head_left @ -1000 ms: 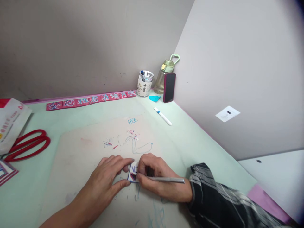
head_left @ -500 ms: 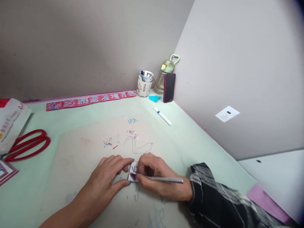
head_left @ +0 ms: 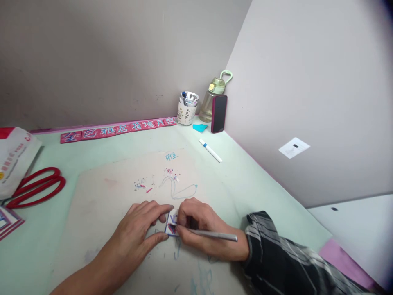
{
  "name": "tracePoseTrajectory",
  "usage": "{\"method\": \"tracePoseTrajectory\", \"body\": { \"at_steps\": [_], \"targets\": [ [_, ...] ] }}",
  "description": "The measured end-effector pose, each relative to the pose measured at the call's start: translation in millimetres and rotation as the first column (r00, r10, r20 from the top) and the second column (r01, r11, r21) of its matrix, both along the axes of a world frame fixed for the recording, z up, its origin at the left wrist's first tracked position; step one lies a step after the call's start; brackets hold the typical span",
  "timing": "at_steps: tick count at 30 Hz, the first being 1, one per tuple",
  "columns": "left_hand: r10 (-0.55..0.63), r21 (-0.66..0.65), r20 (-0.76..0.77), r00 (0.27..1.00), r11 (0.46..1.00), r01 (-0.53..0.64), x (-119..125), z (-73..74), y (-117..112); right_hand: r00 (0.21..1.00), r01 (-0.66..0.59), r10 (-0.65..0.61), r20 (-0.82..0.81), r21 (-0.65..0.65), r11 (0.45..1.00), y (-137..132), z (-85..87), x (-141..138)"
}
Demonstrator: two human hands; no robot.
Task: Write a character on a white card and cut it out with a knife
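A small white tile [head_left: 172, 230] with blue edges and purple marks lies on the greyish board [head_left: 101, 192], partly covered by my fingers. My left hand [head_left: 144, 227] steadies it, thumb at the lower left corner and index finger at the upper left one. My right hand [head_left: 201, 227] pinches a slim silver craft knife [head_left: 219, 235]. Its tip rests on the tile, by a dark reddish cut patch. The blade itself is mostly hidden by my fingers. Blue and pink shavings [head_left: 140, 185] are scattered on the board beyond my hands.
Red scissors [head_left: 39, 186] and a white-and-red bag [head_left: 16, 159] are at the left. Pink tiles with blue characters [head_left: 123, 128] line the back wall. A pen jar [head_left: 187, 112], bottle [head_left: 207, 104], phone [head_left: 219, 114], blue scrap [head_left: 200, 128] and white marker [head_left: 210, 150] stand or lie back right.
The knife's handle end has dropped very slightly while its tip stays on the tile. My left hand and the tile have kept their places.
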State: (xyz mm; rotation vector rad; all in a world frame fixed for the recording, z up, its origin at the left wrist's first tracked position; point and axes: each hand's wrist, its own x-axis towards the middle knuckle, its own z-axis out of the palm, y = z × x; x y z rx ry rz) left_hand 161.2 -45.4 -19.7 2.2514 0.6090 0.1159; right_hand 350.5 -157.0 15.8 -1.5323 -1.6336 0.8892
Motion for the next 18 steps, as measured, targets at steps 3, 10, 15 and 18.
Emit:
{"method": "tracePoseTrajectory", "body": {
  "at_steps": [3,10,15,18],
  "targets": [
    [0.001,0.004,0.001,1.0,1.0,-0.001,0.7,0.7,0.1,0.999,-0.05,0.051,-0.006,0.007,0.999,0.4,2.2,1.5],
    [0.006,0.008,-0.004,1.0,1.0,-0.006,-0.4,1.5,0.9,0.931,0.026,-0.086,-0.354,-0.172,0.985,3.9,2.9,9.9],
    [0.035,0.011,-0.015,0.999,0.999,-0.035,-3.3,1.0,-3.3,0.844,0.16,-0.231,-0.483,-0.184,0.97,10.1,-0.1,16.4],
    [0.13,0.062,-0.022,0.991,0.99,-0.128,0.8,0.3,-13.8,0.828,0.204,-0.259,-0.496,-0.164,0.965,12.4,-1.6,17.7]
  ]
}}
